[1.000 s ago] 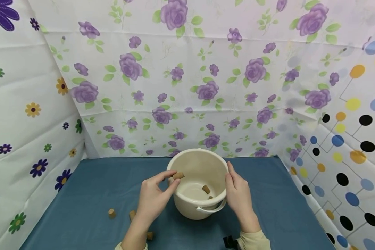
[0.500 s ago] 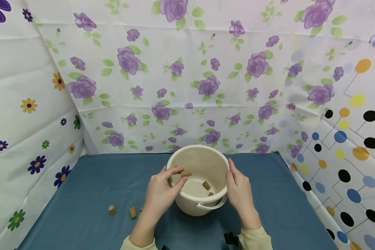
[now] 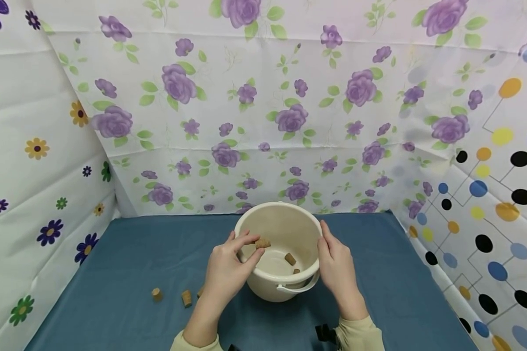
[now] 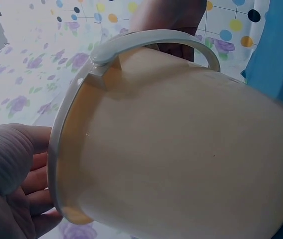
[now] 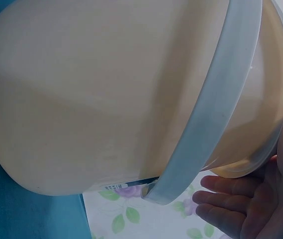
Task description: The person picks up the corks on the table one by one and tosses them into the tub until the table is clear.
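A cream plastic bucket (image 3: 265, 288) with a white handle (image 3: 299, 288) stands on the blue cloth, its mouth tilted toward the head camera. Between thumb and fingers, my left hand (image 3: 228, 270) pinches a small brown cork (image 3: 263, 243) just inside the left part of the mouth. My right hand (image 3: 337, 265) holds the bucket's right rim, thumb at the edge and index finger along the outside; its other fingers extend below the rim in the right wrist view. Inside the bucket lie a cork (image 3: 290, 259) and another cork (image 3: 296, 271), partly hidden by the front rim.
On the blue cloth (image 3: 127, 263), left of the bucket, are an upright cork (image 3: 156, 294), a second cork (image 3: 186, 298) and a third cork (image 3: 200, 292) partly hidden by my left wrist. Flowered sheeting (image 3: 263, 170) rises behind the cloth, with patterned sheets at both sides.
My left hand has moved right with its cork, from the bucket's left rim to inside the mouth. The right hand keeps its hold. The head view has shifted slightly.
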`<state>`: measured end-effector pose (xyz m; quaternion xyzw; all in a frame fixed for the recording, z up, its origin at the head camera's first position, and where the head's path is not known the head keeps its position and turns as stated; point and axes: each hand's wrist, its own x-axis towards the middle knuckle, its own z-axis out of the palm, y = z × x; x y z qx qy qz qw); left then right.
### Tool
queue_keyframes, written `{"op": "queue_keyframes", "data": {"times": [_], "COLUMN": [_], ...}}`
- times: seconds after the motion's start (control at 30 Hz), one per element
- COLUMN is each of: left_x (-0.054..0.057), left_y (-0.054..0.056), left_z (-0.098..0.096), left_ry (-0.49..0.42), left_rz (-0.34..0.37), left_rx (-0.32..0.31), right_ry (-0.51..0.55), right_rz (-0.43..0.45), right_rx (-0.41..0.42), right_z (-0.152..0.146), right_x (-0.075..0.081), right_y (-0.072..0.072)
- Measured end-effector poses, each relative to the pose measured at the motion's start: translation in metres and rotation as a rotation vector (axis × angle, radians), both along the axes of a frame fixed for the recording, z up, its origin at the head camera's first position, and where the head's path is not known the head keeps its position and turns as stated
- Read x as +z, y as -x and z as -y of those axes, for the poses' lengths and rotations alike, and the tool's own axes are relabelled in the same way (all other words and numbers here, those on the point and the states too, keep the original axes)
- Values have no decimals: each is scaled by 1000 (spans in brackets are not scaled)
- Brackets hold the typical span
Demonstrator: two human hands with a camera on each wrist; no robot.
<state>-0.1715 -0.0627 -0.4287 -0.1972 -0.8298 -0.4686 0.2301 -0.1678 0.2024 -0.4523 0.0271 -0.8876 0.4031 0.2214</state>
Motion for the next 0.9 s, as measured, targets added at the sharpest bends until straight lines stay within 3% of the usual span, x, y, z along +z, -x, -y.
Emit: {"op": "queue_keyframes", "data": {"times": [0.33,0.9], "left_x": [0,-3], "left_y": [-3,-2], "left_z": [-4,-6], "left_ry": [-38,-2], "left_rz": [-114,-154], "left_rx": [-17,-34], "right_ry": [-3,3], "right_rz": [9,3], "right_rx": [-3,-9], "right_z": [0,0], "right_x": [0,0], "right_y": [1,1]}}
